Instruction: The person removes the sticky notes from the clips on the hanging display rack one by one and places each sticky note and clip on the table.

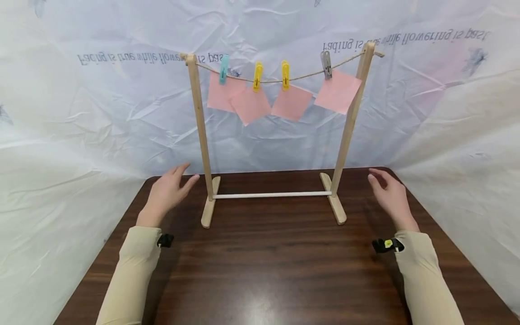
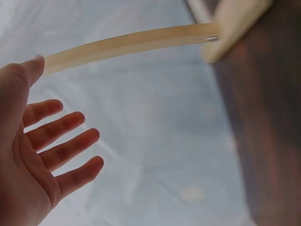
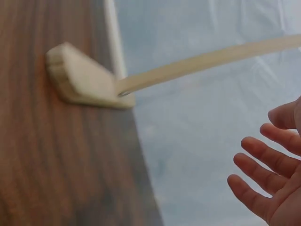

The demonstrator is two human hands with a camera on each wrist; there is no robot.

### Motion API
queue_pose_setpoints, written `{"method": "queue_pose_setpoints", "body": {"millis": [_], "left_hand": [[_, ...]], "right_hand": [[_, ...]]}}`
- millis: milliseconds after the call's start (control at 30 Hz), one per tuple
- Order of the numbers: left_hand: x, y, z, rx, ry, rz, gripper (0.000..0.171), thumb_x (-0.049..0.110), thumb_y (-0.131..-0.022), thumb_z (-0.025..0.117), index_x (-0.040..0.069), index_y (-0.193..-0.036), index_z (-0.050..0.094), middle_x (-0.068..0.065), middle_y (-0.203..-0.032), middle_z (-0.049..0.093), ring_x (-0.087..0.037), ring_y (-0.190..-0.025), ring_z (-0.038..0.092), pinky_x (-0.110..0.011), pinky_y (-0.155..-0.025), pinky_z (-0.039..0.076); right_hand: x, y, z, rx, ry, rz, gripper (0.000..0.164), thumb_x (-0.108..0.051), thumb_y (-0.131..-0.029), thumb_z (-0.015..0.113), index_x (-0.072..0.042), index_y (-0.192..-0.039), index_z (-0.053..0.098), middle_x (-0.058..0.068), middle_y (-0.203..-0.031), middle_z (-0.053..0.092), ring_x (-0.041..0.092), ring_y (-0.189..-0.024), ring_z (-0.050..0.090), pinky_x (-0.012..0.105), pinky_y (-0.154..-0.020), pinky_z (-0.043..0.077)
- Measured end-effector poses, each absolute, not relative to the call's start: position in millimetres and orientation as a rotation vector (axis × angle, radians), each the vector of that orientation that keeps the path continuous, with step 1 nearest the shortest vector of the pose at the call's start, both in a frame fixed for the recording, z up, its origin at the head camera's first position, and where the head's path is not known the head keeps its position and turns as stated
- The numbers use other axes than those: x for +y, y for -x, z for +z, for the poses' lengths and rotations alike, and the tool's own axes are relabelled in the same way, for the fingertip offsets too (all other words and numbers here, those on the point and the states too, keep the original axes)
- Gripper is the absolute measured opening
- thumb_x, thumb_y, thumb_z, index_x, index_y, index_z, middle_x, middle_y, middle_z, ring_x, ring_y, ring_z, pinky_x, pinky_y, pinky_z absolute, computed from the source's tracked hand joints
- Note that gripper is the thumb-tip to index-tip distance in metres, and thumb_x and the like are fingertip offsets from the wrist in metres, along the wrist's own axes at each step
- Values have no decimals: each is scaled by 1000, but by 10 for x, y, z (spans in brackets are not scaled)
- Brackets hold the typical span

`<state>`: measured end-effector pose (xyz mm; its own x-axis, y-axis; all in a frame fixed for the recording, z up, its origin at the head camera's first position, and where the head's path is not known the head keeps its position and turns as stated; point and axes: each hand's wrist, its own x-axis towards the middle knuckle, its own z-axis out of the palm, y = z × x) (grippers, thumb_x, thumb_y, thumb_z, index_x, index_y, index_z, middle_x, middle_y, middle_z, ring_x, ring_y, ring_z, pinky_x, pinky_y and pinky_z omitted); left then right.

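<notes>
A wooden stand with a left post (image 1: 199,113) and a right post (image 1: 353,113) carries a sagging string (image 1: 307,76). Along it hang pink square papers: one from a teal clothespin (image 1: 224,70), two from yellow clothespins (image 1: 285,74), and one (image 1: 337,92) from a grey clothespin (image 1: 326,65). The two left papers overlap. My left hand (image 1: 166,194) is just outside the left post, holding nothing, fingers spread in the left wrist view. Outside the right post, my right hand (image 1: 391,196) is likewise bare, its fingers slightly bent and apart in the right wrist view.
A white rod (image 1: 272,195) joins the stand's feet, the left foot (image 1: 209,212) and right foot (image 1: 336,207), on a dark wooden table (image 1: 260,262). Behind and beside the table hangs a pale printed sheet (image 1: 122,113). Each wrist wears a black strap (image 1: 165,240).
</notes>
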<state>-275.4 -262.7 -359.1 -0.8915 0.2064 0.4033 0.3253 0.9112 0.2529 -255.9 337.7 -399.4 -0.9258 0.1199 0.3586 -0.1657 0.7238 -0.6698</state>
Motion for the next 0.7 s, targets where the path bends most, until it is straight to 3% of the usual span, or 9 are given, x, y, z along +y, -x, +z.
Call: {"method": "queue_pose_setpoints", "body": {"millis": [100, 267, 367, 467, 567, 700], "left_hand": [[-2598, 2768, -3343, -2625, 435, -476, 62, 45, -104, 53, 3, -149, 46, -27, -139, 55, -48, -118, 56, -64, -91, 46], [-2510, 2794, -2871, -2455, 522, -579, 54, 37, -104, 56, 1, -144, 52, -25, -134, 59, -45, -116, 58, -61, -94, 46], [-2416, 2784, -2592, -2356, 569, -626, 49, 31, -103, 59, 0, -141, 55, -25, -127, 63, -43, -109, 62, -58, -90, 48], [-2307, 2768, -2348, -2314, 611, -696, 46, 29, -103, 59, 2, -140, 56, -23, -125, 65, -40, -108, 64, -55, -92, 50], [-2186, 2761, -2144, -2293, 654, -777, 45, 32, -103, 59, 5, -139, 58, -18, -123, 67, -35, -109, 65, -49, -95, 52], [-1973, 2728, -1886, -2302, 699, -852, 45, 37, -103, 58, 9, -139, 60, -11, -123, 68, -27, -111, 64, -43, -97, 52]], "right_hand": [[3337, 2552, -3857, -2490, -63, 1054, 52, -39, -108, 45, -4, -145, 52, 27, -140, 54, 43, -120, 53, 57, -92, 44], [3248, 2532, -3596, -2389, -102, 1030, 45, -35, -106, 52, -6, -139, 59, 20, -127, 65, 6, -100, 57, 24, -80, 43], [3178, 2539, -3434, -2315, -111, 1063, 42, -34, -104, 56, -7, -135, 63, 16, -122, 68, -10, -94, 52, 15, -77, 41], [3108, 2559, -3285, -2226, -127, 1187, 39, -33, -104, 58, -6, -131, 66, 3, -114, 72, -9, -95, 56, 13, -79, 44], [3037, 2578, -3160, -2120, -150, 1397, 37, -32, -103, 60, -7, -128, 68, -8, -107, 72, 0, -96, 63, 15, -81, 49], [2948, 2623, -3031, -1955, -224, 1662, 32, -26, -101, 64, -5, -124, 70, -6, -104, 73, 9, -95, 68, 17, -82, 53]]}}
